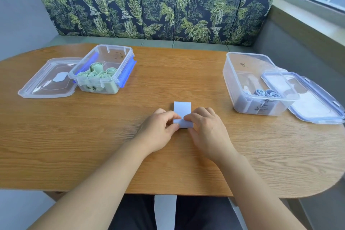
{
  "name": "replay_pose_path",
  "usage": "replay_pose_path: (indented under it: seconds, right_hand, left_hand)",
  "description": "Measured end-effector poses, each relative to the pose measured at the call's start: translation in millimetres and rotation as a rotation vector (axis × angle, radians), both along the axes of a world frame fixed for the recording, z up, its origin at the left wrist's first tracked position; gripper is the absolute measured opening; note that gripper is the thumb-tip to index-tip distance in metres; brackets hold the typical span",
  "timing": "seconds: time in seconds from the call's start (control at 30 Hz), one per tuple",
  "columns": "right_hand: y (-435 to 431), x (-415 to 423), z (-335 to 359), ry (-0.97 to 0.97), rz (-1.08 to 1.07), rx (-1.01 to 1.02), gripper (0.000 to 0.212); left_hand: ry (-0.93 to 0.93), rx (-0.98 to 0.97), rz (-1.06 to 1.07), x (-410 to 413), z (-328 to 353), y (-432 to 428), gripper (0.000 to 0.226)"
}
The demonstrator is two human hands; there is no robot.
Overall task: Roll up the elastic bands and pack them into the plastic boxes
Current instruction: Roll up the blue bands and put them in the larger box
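Pale blue flat elastic band (182,108), at frame centre on the oval wooden bench (74,136), is pinched at its near, rolled end by the curled fingers (172,115) of the left hand (158,132) and right hand (207,132), both palms-down. Its long axis points toward the frame's top.

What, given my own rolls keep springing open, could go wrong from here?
The blue band is only part rolled, its flat tail lying on the table; if the left hand or right hand slackens, it may unroll. The lid seems to overlap the rim of the right box, perhaps hindering packing.
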State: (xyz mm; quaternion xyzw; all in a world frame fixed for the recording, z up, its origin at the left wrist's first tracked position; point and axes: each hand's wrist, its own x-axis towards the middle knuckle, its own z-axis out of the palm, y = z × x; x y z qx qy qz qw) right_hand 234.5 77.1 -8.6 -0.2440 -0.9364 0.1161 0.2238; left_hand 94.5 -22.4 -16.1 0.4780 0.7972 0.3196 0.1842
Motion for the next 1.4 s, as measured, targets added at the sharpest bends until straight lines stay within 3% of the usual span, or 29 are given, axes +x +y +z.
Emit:
replay_pose_path:
  seconds: [0.23,0.47,0.57,0.9,1.23,1.4]
  right_hand:
    - [12,-8,6,-0.067,0.024,-0.050,0.032]
    - [16,-11,8,-0.147,0.022,-0.055,0.032]
    - [12,-9,5,-0.068,-0.007,-0.011,0.036]
    - [14,-19,5,-0.027,-0.026,0.002,0.029]
    - [20,-22,4,-0.047,-0.043,0.012,0.023]
    - [25,-26,5,-0.086,-0.055,-0.011,0.028]
  left_hand:
    - [0.013,0.042,0.021,1,-1,0,0.041]
    - [-0.017,0.052,0.060,-1,-3,6,0.026]
    - [-0.049,0.029,0.058,-3,-1,8,0.024]
    - [-0.045,0.038,0.113,-3,-3,9,0.040]
    - [-0.140,0.073,0.212,2,-4,14,0.014]
    - [-0.093,0.022,0.197,3,-1,15,0.028]
